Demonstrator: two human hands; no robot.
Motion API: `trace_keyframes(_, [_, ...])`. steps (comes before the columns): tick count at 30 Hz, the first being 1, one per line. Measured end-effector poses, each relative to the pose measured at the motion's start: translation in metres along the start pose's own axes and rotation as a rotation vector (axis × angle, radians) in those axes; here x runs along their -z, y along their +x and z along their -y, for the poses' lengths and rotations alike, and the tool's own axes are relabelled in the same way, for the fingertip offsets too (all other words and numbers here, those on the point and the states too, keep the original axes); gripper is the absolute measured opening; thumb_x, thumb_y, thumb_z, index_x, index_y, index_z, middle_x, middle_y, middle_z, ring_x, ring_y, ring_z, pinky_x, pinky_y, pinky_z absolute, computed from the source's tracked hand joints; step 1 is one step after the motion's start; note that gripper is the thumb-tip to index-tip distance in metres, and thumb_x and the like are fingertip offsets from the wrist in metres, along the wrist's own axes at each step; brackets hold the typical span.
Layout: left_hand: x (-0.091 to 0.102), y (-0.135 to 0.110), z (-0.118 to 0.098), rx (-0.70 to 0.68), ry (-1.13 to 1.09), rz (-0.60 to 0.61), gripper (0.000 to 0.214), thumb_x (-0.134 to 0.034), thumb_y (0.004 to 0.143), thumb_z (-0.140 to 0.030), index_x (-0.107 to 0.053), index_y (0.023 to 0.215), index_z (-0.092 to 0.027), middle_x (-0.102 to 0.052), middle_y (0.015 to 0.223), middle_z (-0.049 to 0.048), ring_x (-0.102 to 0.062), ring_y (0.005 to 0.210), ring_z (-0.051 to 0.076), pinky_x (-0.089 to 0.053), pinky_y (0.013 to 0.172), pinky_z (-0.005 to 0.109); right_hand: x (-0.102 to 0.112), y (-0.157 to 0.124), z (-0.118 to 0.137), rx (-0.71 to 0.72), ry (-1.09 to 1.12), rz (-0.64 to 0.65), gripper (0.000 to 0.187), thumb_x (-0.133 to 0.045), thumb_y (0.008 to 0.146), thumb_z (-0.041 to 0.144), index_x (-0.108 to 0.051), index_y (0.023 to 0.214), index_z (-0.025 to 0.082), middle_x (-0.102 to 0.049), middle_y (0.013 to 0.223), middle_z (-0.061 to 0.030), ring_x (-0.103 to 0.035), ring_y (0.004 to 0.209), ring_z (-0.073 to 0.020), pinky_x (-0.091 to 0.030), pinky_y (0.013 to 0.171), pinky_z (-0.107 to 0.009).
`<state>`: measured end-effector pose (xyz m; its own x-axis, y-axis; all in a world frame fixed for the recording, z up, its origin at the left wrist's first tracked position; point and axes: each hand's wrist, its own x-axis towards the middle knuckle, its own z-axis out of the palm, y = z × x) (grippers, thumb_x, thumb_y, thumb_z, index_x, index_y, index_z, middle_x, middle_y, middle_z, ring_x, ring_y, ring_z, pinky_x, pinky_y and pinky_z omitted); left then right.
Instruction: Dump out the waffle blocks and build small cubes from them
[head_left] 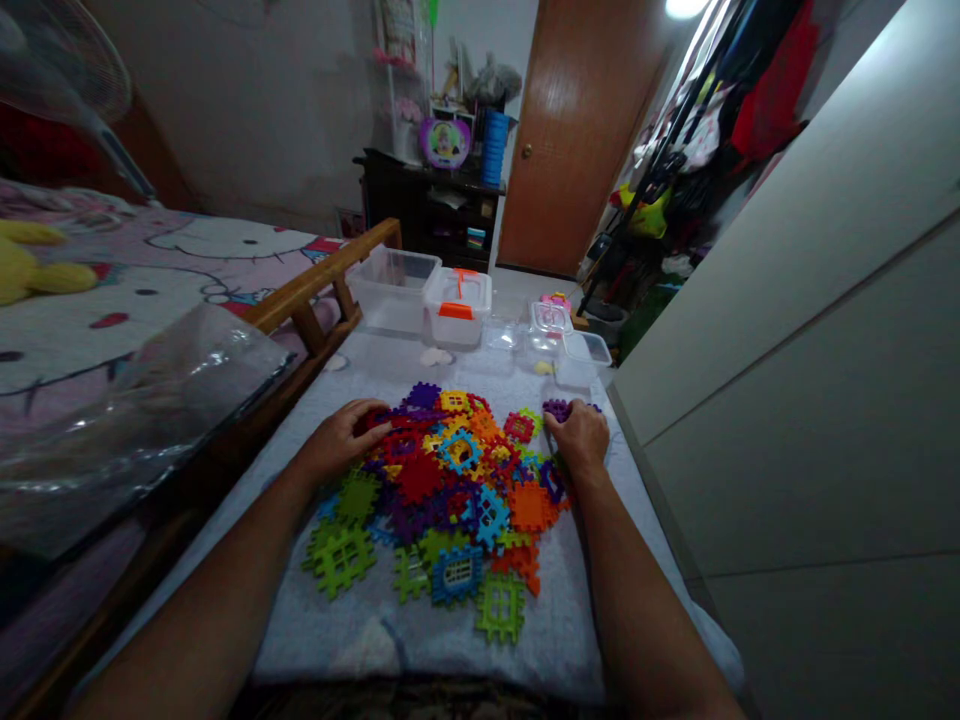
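Observation:
A heap of colourful plastic interlocking blocks (420, 478), square with notched edges and some with window cut-outs, lies on the cloth-covered table. My left hand (346, 436) rests against the heap's left side near red and purple blocks, thumb and fingers apart; its fingertips are partly hidden. At the right edge of the heap, my right hand (582, 436) has its fingers closed on a purple interlocking block (558, 409), which shows on both sides of the hand. Loose green blocks (501, 606) and a blue window block (457, 574) lie nearest me.
Behind the heap stand a clear open bin (394, 290), a lidded clear box with orange latches (459, 308) and several small clear containers (583, 358). A wooden bed rail (322, 275) borders the left; a white cabinet (810, 330) stands close on the right.

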<state>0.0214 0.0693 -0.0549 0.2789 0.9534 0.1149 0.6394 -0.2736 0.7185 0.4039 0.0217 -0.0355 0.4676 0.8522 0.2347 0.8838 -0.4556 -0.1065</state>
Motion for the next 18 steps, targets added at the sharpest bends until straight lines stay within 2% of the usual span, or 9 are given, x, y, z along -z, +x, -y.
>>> trace_keyframes(6, [0.0004, 0.0006, 0.0038, 0.007, -0.006, 0.030, 0.061, -0.056, 0.079, -0.068, -0.065, 0.115, -0.020, -0.067, 0.116, 0.0094, -0.065, 0.100, 0.027, -0.052, 0.090, 0.038, -0.0004, -0.0016, 0.0014, -0.017, -0.008, 0.013, 0.043, -0.064, 0.084, 0.053, -0.067, 0.102, 0.014, -0.069, 0.100, -0.0167, -0.064, 0.096, -0.0297, -0.044, 0.081, -0.036])
trace_keyframes(18, [-0.0003, 0.0005, 0.0039, 0.007, -0.022, 0.015, 0.061, -0.058, 0.077, -0.068, -0.067, 0.114, -0.021, -0.068, 0.115, 0.0081, -0.066, 0.099, 0.027, -0.052, 0.091, 0.038, -0.0029, -0.0030, 0.0005, 0.004, 0.027, -0.036, 0.042, -0.064, 0.083, 0.052, -0.066, 0.103, 0.015, -0.065, 0.104, -0.0160, -0.064, 0.095, -0.0286, -0.046, 0.079, -0.036])
